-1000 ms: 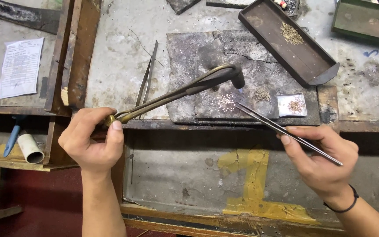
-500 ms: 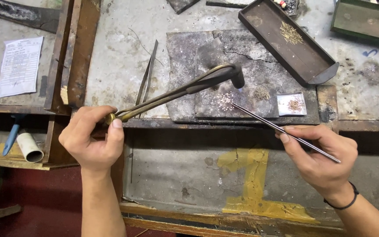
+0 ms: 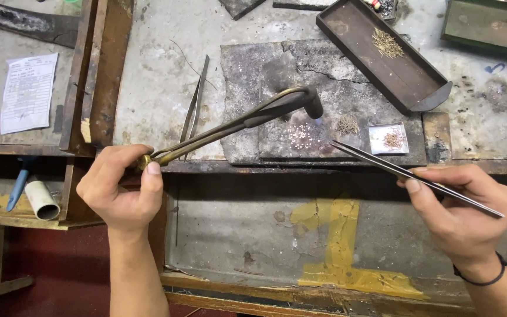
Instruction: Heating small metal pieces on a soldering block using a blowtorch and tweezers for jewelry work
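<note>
Over the scorched soldering slab (image 3: 324, 76) at the middle of the desk (image 3: 159, 76), your left hand (image 3: 121, 191) holds the brass blowtorch (image 3: 236, 123) by its rear end, fingers closed around the base with the thumb pressed on top; the long tube runs up and to the right, its dark bent nozzle hanging above a scatter of tiny pale beads (image 3: 300, 136) on the slab. Judge the torch as rigid metal, fairly light but long, so a grip at the tail leaves the nozzle free to wander; the nozzle end is best left untouched. Your right hand (image 3: 462, 205) pinches long steel tweezers (image 3: 415, 176) about midway along, fingers closed on the blades, tips pointing left and up toward a small tuft of fine wire bits (image 3: 347, 124). The tweezers look thin and springy: hold them lightly, since the wire bits and beads appear weightless and easily scattered. Just right of the tuft sits a small white dish (image 3: 388, 138) with more bits; a dark metal tray (image 3: 406, 76) lies beyond, and a second pair of tweezers (image 3: 198, 97) rests left of the slab.
</note>
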